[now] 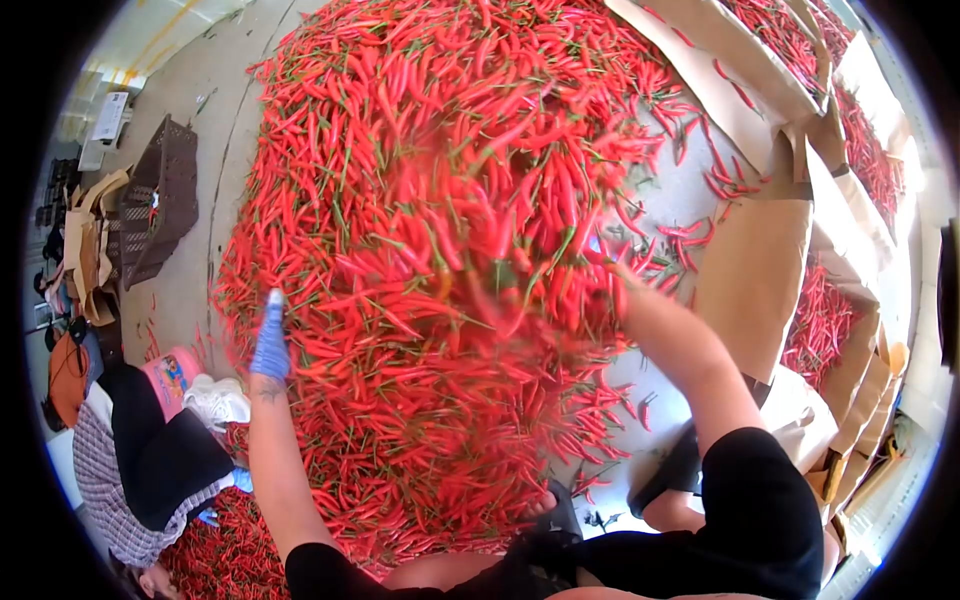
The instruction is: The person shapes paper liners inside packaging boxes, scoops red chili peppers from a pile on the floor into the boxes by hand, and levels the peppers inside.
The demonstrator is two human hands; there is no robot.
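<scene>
A large heap of red chili peppers (340,200) with green stems spreads in front of me. My left hand (270,345), in a blue glove, is at the heap's left edge with its thumb stretched straight. Its other fingers are hidden against the peppers. My right hand (597,246) is on the right side of the heap, almost wholly covered by peppers; only a bit of blue shows, and its fingers are hidden. Between my two hands, many peppers are smeared by motion and look raised above the rest.
Paper-lined containers of peppers (820,320) stand along the right, with brown paper (750,285) folded outward. A dark plastic crate (160,205) lies on the floor at left. Another person (160,450) sits at lower left, blue-gloved, beside more peppers. Loose peppers (725,180) lie on the floor.
</scene>
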